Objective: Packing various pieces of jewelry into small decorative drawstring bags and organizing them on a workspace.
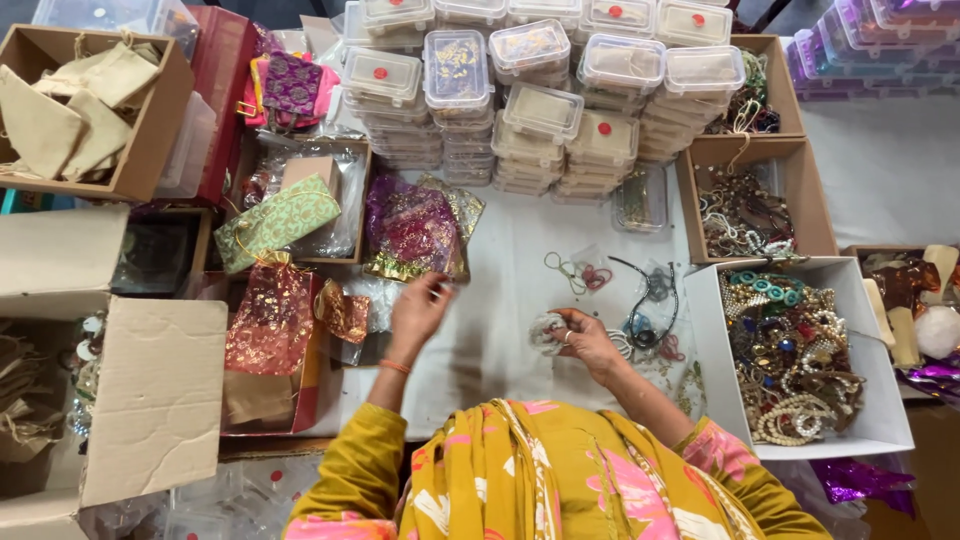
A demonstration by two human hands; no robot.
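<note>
I observe the right hand (588, 340) closed around a small clear packet (547, 332) with pale jewellery inside, held just above the white table cover (510, 300). The left hand (418, 312) is raised, fingers narrowly pinched; whether anything sits between the fingertips, I cannot tell. Just beyond the left hand lies a purple and gold pouch (412, 228); to its outer side, a red gold-flecked pouch (270, 318). Immediately outboard of the right hand lie loose dark bangles and cords (650, 315), then a white box of mixed jewellery (800, 355). Stacked clear lidded boxes (530, 100) stand well beyond both hands.

Risk assessment: the packet is slack and gripped one-handed; in my judgement, contents could spill if its mouth hangs open. The loose cords beside the right hand could snag fingers or the packet.
</note>
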